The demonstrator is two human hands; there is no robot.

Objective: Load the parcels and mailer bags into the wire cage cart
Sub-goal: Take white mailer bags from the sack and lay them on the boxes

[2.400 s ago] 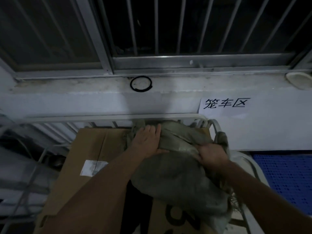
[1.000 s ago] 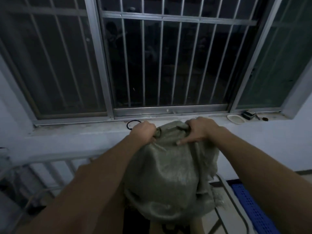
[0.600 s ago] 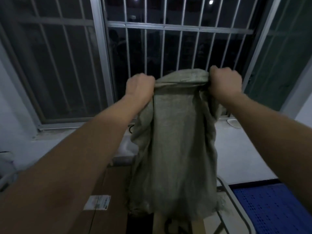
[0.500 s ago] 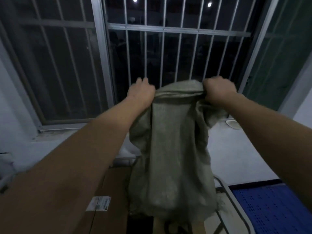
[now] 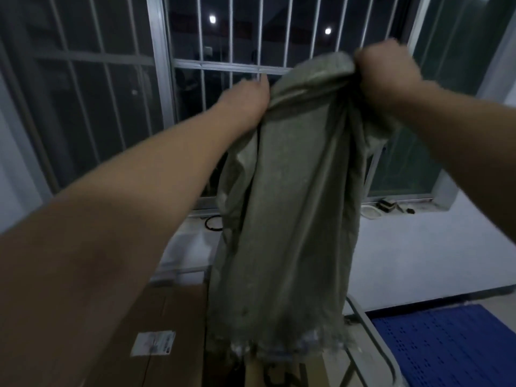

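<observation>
A limp grey-green woven sack (image 5: 287, 219) hangs upside down in front of me, its frayed mouth at the bottom. My left hand (image 5: 245, 99) grips its upper left corner and my right hand (image 5: 388, 71) clutches the bunched upper right corner, held higher. Below the sack lies a brown cardboard parcel (image 5: 170, 325) with a white label, inside the wire cage cart (image 5: 371, 336), whose grey rail shows at lower right.
A barred window (image 5: 223, 65) fills the wall ahead, with a white sill (image 5: 418, 219) holding a black ring, a dish and small items. A blue perforated pallet (image 5: 452, 344) lies on the floor to the right of the cart.
Both hands have lifted the sack from on top of the cardboard parcel to head height so that it hangs down. In the last half second my right hand rose and shifted right.
</observation>
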